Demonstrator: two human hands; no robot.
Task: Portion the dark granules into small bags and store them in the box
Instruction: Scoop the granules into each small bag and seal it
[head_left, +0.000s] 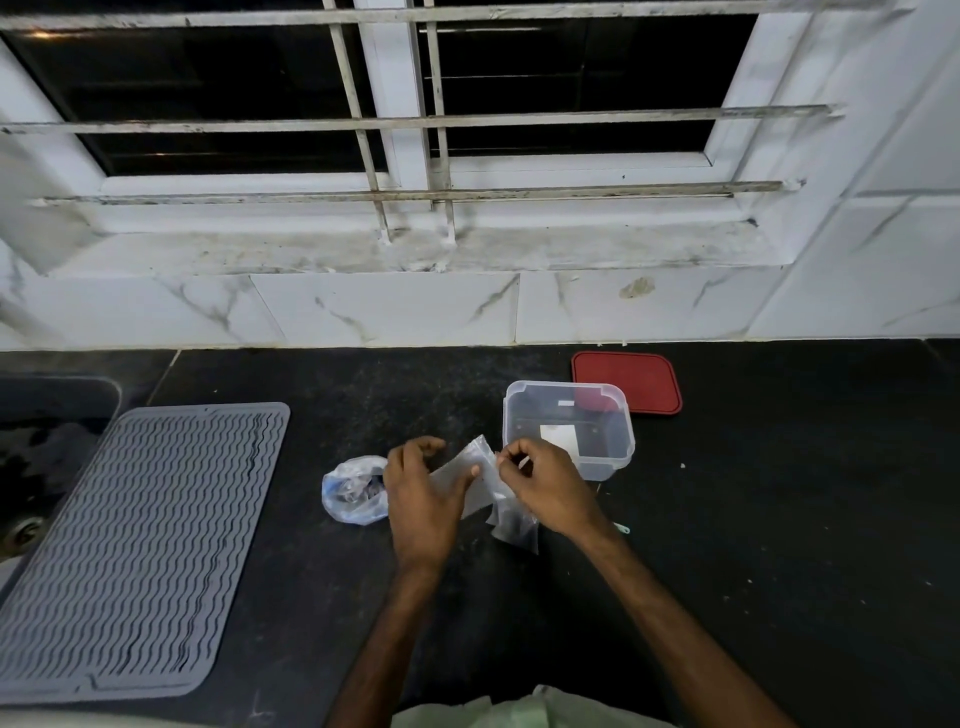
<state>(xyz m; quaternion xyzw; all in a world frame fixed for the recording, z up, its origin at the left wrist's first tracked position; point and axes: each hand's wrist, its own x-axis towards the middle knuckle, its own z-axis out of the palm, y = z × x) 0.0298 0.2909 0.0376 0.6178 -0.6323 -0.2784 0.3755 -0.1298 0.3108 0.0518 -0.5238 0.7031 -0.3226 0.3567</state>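
A grey ribbed mat (140, 545) lies at the left of the black worktop (779, 519). Behind it are white marbled tiles (384, 306) and a barred window (395, 104).

You are working in a home kitchen. The desk (779, 519) is a black speckled stone counter, and a grey ribbed drying mat (140, 545) lies on it. Just left of the mat a sink (36, 457) drops below the counter, its drain showing. Behind the mat white marble-look tiles (384, 306) line the wall, and above them sits a barred window (571, 67) with a stained sill and dark glass. To the right of the mat stand a clear plastic food box (621, 449) and its red lid (639, 374), ordinary household storage ware.
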